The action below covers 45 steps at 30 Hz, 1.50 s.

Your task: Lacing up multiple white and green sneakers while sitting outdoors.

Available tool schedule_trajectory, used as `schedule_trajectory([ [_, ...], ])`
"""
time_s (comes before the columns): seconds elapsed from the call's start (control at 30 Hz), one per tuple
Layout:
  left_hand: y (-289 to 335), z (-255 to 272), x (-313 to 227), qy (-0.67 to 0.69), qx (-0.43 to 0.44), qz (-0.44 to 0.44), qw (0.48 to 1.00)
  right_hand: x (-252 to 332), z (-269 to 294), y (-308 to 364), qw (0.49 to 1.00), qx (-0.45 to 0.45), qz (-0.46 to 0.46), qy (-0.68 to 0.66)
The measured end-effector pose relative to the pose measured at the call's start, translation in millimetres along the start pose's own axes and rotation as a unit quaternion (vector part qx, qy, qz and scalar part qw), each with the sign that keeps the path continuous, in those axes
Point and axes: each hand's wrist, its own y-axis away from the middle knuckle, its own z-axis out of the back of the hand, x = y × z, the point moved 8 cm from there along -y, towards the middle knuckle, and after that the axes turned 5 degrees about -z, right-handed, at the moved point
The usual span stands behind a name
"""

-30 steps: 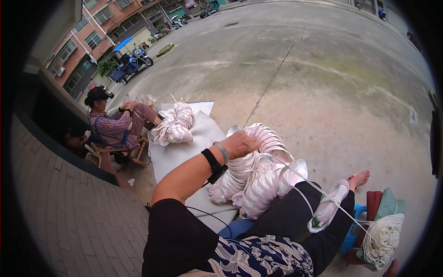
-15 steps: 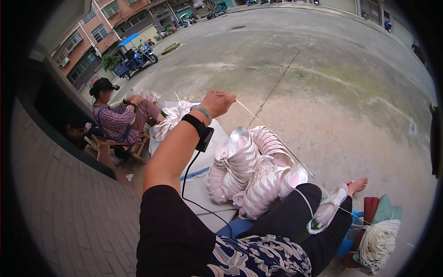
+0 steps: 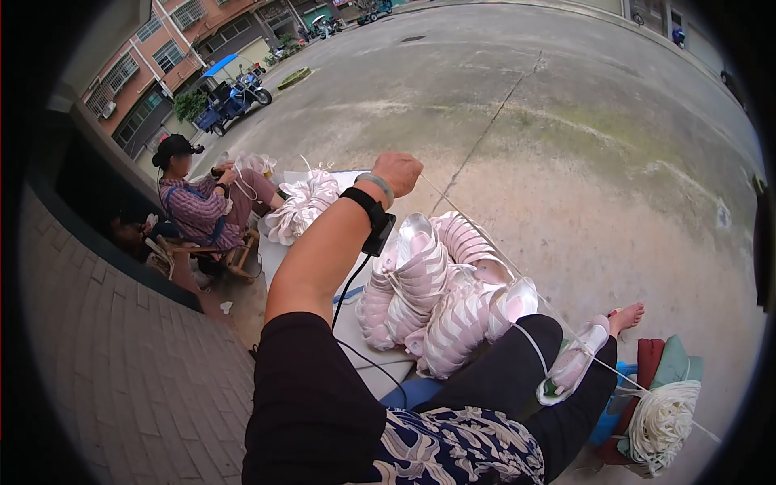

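My left hand [image 3: 398, 174] is stretched out ahead at the end of a raised arm, its fingers closed on a thin white cord [image 3: 477, 229]. Pulled tight, the cord slopes down to the right, past the bundles and over a single pale pink and white shoe upper [image 3: 575, 361] with green inside, lying on my right thigh. A white strap loops beside that upper. Below my arm, stacked pink and white shoe uppers [image 3: 461, 327] lie tied in bundles. My right hand is out of the picture.
At right, a hank of white cords [image 3: 664, 424] hangs by red and green cloth [image 3: 679, 364] and a blue stool [image 3: 608, 420]. Another person [image 3: 198, 198] sits at left near more bundled uppers [image 3: 303, 206]. A black cable [image 3: 356, 352] runs from my wrist. A blue three-wheeler [image 3: 234, 97] stands beyond.
My left hand has shifted slightly right and upward, still holding the cord taut. The view has turned a little. The seated person's hands have moved.
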Motion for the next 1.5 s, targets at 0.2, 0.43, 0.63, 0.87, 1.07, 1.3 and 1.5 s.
schedule_trajectory([
  [0.2,-43,-7,-31,0.053,0.016,0.071,0.996,38,-89,-15,0.935,0.117,-0.072,-0.328],
  [0.43,49,-138,-165,0.509,0.286,0.225,0.78,111,-162,123,0.828,0.235,-0.22,-0.459],
  [0.63,72,-103,-379,0.753,0.361,0.09,0.542,211,-248,164,0.659,0.366,-0.294,-0.588],
  [0.87,35,-31,-443,0.641,0.135,-0.169,0.736,234,-282,135,0.689,0.321,-0.315,-0.569],
  [1.07,19,-34,-471,0.59,0.062,-0.235,0.77,243,-288,94,0.631,0.236,-0.298,-0.676],
  [1.3,-5,-39,-478,0.592,0.016,-0.237,0.77,239,-278,60,0.653,0.184,-0.234,-0.697],
  [1.5,-8,-55,-471,0.639,0.063,-0.146,0.753,236,-296,84,0.659,0.177,-0.267,-0.68],
])
